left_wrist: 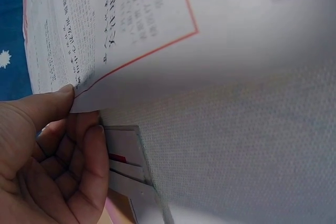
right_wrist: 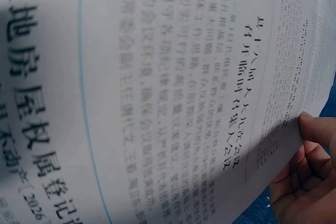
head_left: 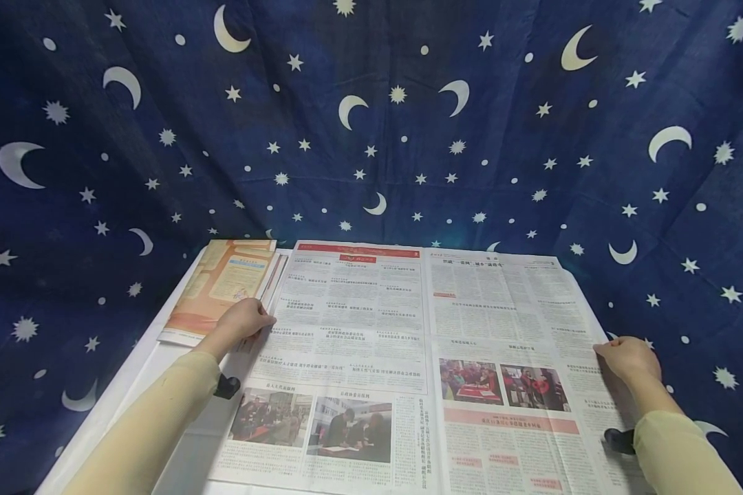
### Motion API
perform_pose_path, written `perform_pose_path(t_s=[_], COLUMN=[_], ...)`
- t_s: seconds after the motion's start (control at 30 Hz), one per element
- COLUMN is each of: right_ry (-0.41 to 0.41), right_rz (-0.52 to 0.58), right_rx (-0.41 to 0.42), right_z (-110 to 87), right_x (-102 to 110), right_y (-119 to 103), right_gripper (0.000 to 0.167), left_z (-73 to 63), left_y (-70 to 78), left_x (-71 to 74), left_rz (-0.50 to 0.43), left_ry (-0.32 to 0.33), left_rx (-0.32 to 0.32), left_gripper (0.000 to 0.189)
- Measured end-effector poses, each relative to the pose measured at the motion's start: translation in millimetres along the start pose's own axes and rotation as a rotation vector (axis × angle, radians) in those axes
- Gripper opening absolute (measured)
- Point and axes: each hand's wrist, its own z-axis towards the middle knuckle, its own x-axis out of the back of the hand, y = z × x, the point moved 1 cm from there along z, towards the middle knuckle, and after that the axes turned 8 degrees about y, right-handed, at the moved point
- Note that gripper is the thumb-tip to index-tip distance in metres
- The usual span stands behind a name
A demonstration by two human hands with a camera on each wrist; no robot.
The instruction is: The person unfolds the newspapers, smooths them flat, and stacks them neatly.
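A wide newspaper [head_left: 402, 330] lies unfolded over a white table, with a vertical crease down its middle and printed photos on both halves. At its left edge my left hand [head_left: 244, 322] pinches the paper. In the left wrist view the thumb [left_wrist: 52, 103] presses on top, the curled fingers sit underneath, and the sheet is lifted off the white cloth. My right hand [head_left: 633, 357] pinches the opposite edge; in the right wrist view the sheet [right_wrist: 173, 103] slopes up to that hand's thumb [right_wrist: 315, 127] and bent fingers.
Left of the newspaper, an orange-brown printed paper [head_left: 223, 282] lies on a stack of folded papers by the table's far edge. White tabletop [head_left: 142, 385] shows at the left. A dark blue curtain [head_left: 371, 137] with moons and stars hangs behind and along both sides.
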Motion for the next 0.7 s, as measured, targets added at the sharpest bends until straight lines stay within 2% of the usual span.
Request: perform_pose_path(t_s=[0.7], right_ry=[0.002], right_rz=[-0.001], right_rx=[-0.029], right_z=[-0.9], right_x=[-0.2], right_y=[-2.4], right_gripper=[0.038], left_z=[-0.1], left_y=[0.7], left_x=[1.5], left_rz=[0.041], left_ry=[0.0], left_rx=[-0.014], left_gripper=[0.023])
